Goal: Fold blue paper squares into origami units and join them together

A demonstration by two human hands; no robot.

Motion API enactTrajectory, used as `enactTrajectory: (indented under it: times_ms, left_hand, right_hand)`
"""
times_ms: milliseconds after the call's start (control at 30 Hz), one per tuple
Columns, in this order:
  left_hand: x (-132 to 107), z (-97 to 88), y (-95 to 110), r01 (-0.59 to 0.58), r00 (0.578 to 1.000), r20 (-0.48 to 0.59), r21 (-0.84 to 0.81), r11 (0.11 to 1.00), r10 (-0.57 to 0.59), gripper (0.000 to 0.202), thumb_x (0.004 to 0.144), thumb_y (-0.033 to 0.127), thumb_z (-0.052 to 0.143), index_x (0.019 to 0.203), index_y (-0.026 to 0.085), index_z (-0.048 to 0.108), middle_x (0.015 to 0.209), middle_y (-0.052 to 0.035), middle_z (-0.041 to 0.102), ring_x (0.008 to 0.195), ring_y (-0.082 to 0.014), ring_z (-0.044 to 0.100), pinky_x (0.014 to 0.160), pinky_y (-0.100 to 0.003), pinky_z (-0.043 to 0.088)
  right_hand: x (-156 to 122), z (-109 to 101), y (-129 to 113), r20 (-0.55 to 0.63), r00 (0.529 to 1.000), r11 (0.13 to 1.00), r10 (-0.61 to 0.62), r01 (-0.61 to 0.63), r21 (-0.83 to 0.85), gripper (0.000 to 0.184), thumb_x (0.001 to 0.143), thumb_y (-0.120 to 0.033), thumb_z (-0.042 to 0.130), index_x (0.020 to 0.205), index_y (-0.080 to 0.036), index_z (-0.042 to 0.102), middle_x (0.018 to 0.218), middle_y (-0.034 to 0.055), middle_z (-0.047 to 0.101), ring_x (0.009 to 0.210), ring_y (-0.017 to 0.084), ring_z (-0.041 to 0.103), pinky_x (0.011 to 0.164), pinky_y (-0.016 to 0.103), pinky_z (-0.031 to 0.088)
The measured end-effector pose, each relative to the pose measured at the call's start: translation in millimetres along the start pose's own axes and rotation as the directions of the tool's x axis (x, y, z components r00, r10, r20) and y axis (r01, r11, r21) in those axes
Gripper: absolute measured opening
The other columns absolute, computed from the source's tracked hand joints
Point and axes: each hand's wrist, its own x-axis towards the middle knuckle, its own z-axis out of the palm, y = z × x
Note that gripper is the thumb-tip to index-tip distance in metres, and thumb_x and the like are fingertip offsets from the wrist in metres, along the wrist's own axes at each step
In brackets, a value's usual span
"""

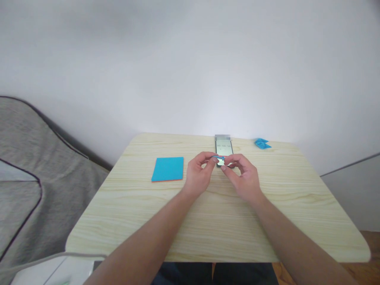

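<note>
Over the middle of the table, a small blue piece of folded paper (219,157) with a thin red edge is pinched between both hands. My left hand (199,172) grips its left end between thumb and fingertips. At its right end, the thumb and index finger of my right hand (244,176) close on it. Behind the fingers lies a phone (225,148) showing timer digits, its lower part partly covered by the hands and paper. The paper's full shape is hard to make out at this size.
To the left lies a square stack of blue paper (168,168) with a red underside. A folded blue paper figure (262,143) rests at the back right. The pale wooden table (118,221) meets a white wall; grey fabric (68,174) stands beyond its left side.
</note>
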Motion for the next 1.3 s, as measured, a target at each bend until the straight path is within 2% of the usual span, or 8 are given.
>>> enactTrajectory:
  times_ms: [433,667,800,933,1067,1200,1300]
  left_hand:
    - [-0.3,0.5,2.5,0.006,1.000,0.006,-0.028,1.000,-0.006,0.019,0.092,0.037,0.071,0.099,0.021,0.077,0.099,-0.0072,0.080,0.096,-0.0215,0.073,0.091,-0.036,0.057]
    - [-2.3,0.7,7.6,-0.001,0.999,0.042,-0.059,0.998,0.004,0.019,0.091,0.036,0.072,0.103,0.022,0.078,0.102,-0.0057,0.079,0.098,-0.0210,0.072,0.092,-0.034,0.056]
    - [-1.2,0.3,11.4,0.019,0.999,0.034,-0.149,0.989,-0.014,0.025,0.095,0.040,0.069,0.108,0.021,0.077,0.100,-0.0054,0.078,0.093,-0.0188,0.072,0.088,-0.031,0.056]
    - [0.6,0.7,13.5,0.092,0.995,-0.002,-0.218,0.972,-0.095,0.030,0.093,0.046,0.069,0.104,0.020,0.080,0.100,-0.0061,0.078,0.092,-0.0185,0.069,0.088,-0.032,0.055]
    - [0.0,1.8,18.1,0.162,0.987,0.053,-0.353,0.922,-0.153,0.033,0.092,0.048,0.071,0.109,0.021,0.080,0.098,-0.0057,0.077,0.089,-0.0181,0.067,0.084,-0.032,0.055]
    - [-1.2,2.2,25.4,0.243,0.970,0.102,-0.477,0.845,-0.221,0.040,0.094,0.051,0.068,0.117,0.021,0.078,0.095,-0.0053,0.076,0.080,-0.0150,0.064,0.077,-0.029,0.053]
    - [-2.2,1.3,28.0,0.257,0.966,0.131,-0.509,0.821,-0.222,0.041,0.094,0.050,0.068,0.121,0.021,0.076,0.097,-0.0055,0.074,0.083,-0.0142,0.063,0.080,-0.028,0.050]
  right_hand:
    - [0.7,0.5,-2.9,-0.014,0.999,0.999,-0.048,0.047,-0.016,0.013,0.089,-0.027,0.072,0.101,-0.027,0.068,0.104,0.0044,0.069,0.098,0.023,0.066,0.087,0.041,0.054]
    - [1.9,-0.1,-5.2,-0.005,0.996,0.994,-0.088,0.088,-0.063,0.010,0.087,-0.026,0.072,0.096,-0.027,0.069,0.090,0.0015,0.062,0.085,0.020,0.062,0.081,0.038,0.054]
    - [-0.9,1.2,-2.8,0.057,0.998,0.999,-0.037,0.038,-0.017,0.024,0.088,-0.026,0.072,0.111,-0.029,0.070,0.079,-0.0016,0.061,0.075,0.018,0.060,0.076,0.037,0.053]
    - [-4.9,5.4,0.4,0.159,0.986,0.997,-0.042,0.030,0.076,0.042,0.087,-0.026,0.074,0.128,-0.031,0.065,0.082,-0.0024,0.065,0.075,0.017,0.063,0.077,0.037,0.055]
    - [-8.1,9.1,-1.0,0.242,0.968,0.988,-0.071,0.035,0.152,0.050,0.088,-0.023,0.074,0.135,-0.033,0.061,0.085,-0.0024,0.065,0.077,0.017,0.062,0.078,0.037,0.056]
    - [-9.4,9.5,-2.7,0.257,0.966,0.967,-0.038,-0.030,0.254,0.059,0.087,-0.022,0.077,0.141,-0.035,0.056,0.086,-0.0030,0.065,0.079,0.016,0.062,0.079,0.036,0.055]
    - [-8.9,8.5,-1.7,0.287,0.957,0.930,-0.026,-0.082,0.360,0.066,0.086,-0.021,0.079,0.144,-0.036,0.053,0.088,-0.0027,0.064,0.081,0.016,0.062,0.081,0.036,0.054]
